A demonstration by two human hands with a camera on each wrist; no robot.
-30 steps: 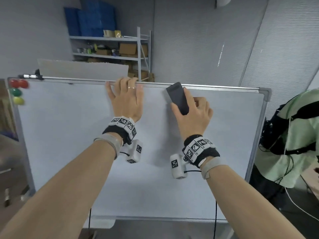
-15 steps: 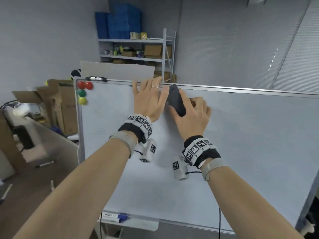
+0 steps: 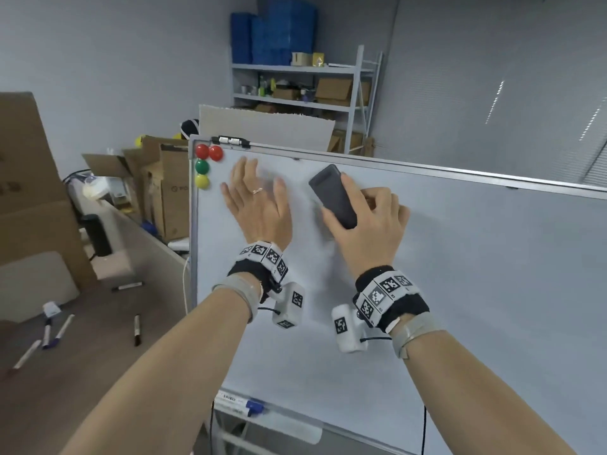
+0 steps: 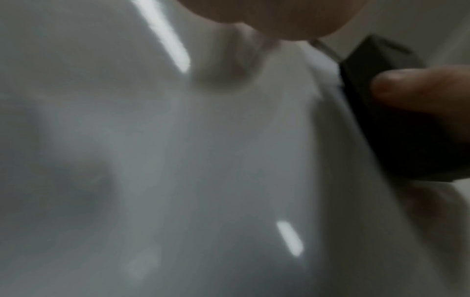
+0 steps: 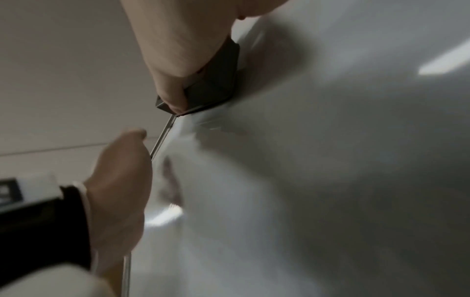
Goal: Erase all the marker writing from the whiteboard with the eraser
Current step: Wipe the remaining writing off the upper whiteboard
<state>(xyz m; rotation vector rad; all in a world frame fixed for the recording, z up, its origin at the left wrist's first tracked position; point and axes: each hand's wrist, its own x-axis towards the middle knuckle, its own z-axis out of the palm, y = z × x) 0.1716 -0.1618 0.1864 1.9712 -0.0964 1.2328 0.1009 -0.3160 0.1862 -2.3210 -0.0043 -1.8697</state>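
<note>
The whiteboard [image 3: 460,290] stands upright in front of the person, its pale surface glossy and bare where it shows, with strip-light glare on it in the wrist views. Its metal frame runs along the top and left edges. The left hand [image 3: 258,205] lies flat against the board near the upper left corner, fingers [image 3: 244,169] straight and slightly spread, a ring on one of them. Just to its right, apart from it, the right hand [image 3: 368,224] grips the eraser [image 3: 333,195]: the thumb lies along one long side and the curled fingers [image 3: 384,198] wrap the other. The eraser is a dark grey, rounded block, tilted with its free end toward the top frame, its underside pressed to the board below that frame. Four round magnets [image 3: 205,165], two red, one green, one yellow, cling in the corner left of the flat hand. A blue-capped marker [image 3: 241,402] lies in the tray at the board's lower edge.
</note>
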